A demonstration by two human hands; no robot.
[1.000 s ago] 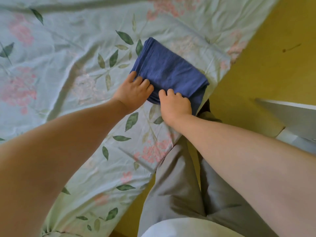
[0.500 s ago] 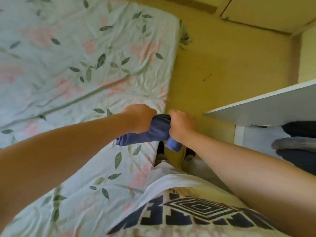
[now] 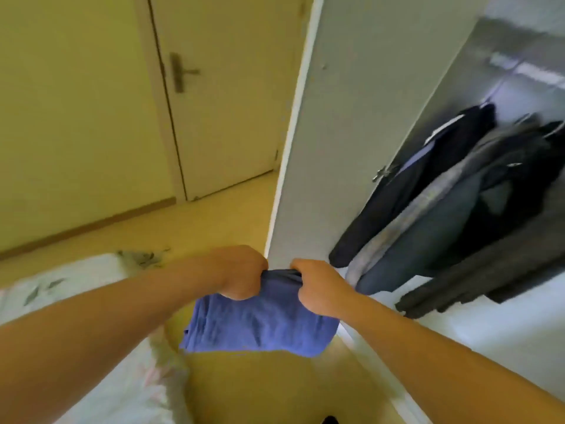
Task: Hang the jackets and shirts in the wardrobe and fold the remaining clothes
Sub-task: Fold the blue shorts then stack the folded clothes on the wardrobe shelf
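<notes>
Both hands have lifted the folded blue garment [image 3: 260, 327] off the bed [image 3: 76, 295] since a second ago, and the view has swung up from the flowered sheet to the room and the open wardrobe [image 3: 504, 325].

The left hand [image 3: 241, 272] and right hand [image 3: 318, 286] grip the garment's upper edge side by side, fingers curled tightly round the bunched cloth, knuckles toward the camera. The rest of the garment hangs below them in a flat, layered rectangle, in the air above the yellow floor [image 3: 275, 393], between the bed corner on the left and the wardrobe on the right.

A white wardrobe door [image 3: 367, 117] stands open, edge-on, just beyond the hands. Inside, dark and grey jackets [image 3: 452, 209] hang in a row from a rail [image 3: 526, 68], their hems close above the wardrobe's white bottom panel. This part of the view is blurred, so single garments are hard to tell apart.

At the back left, a closed room door [image 3: 229, 117] with a lever handle [image 3: 180, 71] sits in the pale yellow wall.
</notes>
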